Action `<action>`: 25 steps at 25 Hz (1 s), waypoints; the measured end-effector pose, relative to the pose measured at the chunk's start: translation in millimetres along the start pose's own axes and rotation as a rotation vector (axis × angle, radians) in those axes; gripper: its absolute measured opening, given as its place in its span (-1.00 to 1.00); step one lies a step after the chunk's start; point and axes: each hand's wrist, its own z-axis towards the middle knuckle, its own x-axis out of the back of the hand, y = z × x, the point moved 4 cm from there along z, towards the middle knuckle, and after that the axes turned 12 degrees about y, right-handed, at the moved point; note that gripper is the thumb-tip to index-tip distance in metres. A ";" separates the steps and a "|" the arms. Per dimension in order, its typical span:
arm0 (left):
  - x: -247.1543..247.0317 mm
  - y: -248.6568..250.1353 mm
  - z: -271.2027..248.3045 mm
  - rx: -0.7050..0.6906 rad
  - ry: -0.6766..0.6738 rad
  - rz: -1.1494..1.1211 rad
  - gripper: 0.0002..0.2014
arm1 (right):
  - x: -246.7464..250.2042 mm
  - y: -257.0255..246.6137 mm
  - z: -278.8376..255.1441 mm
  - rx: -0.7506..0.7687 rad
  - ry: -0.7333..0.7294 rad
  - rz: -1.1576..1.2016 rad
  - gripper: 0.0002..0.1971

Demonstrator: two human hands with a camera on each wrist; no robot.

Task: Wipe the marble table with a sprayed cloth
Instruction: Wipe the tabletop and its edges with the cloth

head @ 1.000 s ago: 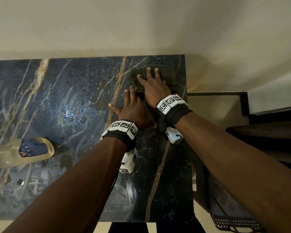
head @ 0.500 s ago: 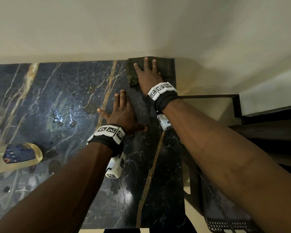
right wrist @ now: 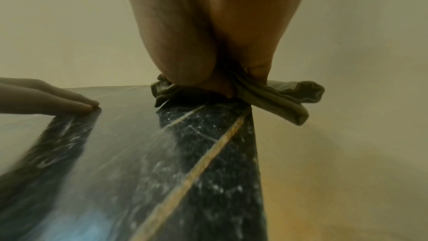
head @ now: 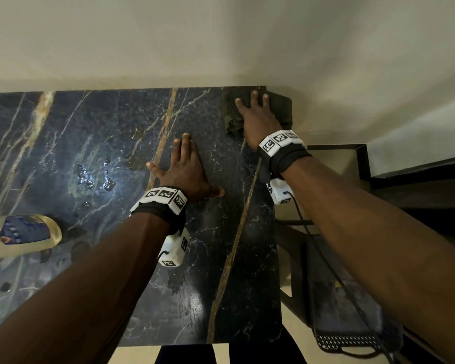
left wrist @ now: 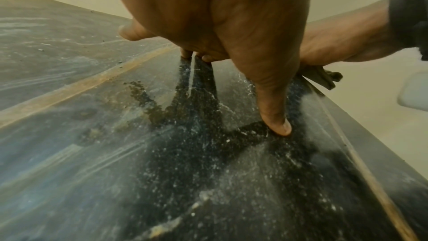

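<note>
The dark marble table (head: 111, 132) has gold veins and stands against a pale wall. At its far right corner my right hand (head: 256, 115) presses flat, fingers straight, on a dark olive cloth (head: 231, 114). Part of the cloth (right wrist: 289, 98) hangs over the table's right edge. My left hand (head: 185, 166) lies flat on the bare marble nearer me, fingers straight and thumb spread, holding nothing. The left wrist view shows the left thumb (left wrist: 277, 122) on the smeared marble (left wrist: 115, 153), with the cloth (left wrist: 324, 77) beyond. The left hand's fingertips (right wrist: 78, 104) appear in the right wrist view.
A clear bottle with a blue label (head: 24, 233) lies at the table's left. Liquid droplets (head: 95, 177) sit left of my left hand. A dark mesh-edged seat (head: 352, 327) and a black frame (head: 363, 158) stand right of the table. The wall (head: 221, 43) borders the far edge.
My right hand has slid the cloth away from me to the far right corner, so the cloth now overhangs the right edge. The left hand stays flat on the marble.
</note>
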 end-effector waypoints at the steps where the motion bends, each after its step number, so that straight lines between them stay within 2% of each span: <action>1: 0.3 0.1 -0.6 -0.003 0.001 -0.002 0.54 | -2.5 1.5 -9.4 0.008 0.000 -0.004 -0.30; 14: 5.9 4.3 -10.4 -0.001 0.034 -0.003 0.55 | -33.0 11.8 -126.3 0.050 -0.006 -0.023 -0.33; 19: -3.5 11.3 -45.4 -0.033 0.193 -0.032 0.25 | -32.6 6.5 -146.0 0.034 -0.014 -0.027 -0.29; 21: -14.5 -5.7 -63.6 0.023 0.217 -0.091 0.17 | -31.2 -2.3 -147.0 0.014 -0.013 -0.031 -0.27; 25: -13.3 -69.3 -75.9 0.125 0.249 -0.140 0.17 | -36.9 -43.5 -140.3 0.023 -0.017 -0.045 -0.25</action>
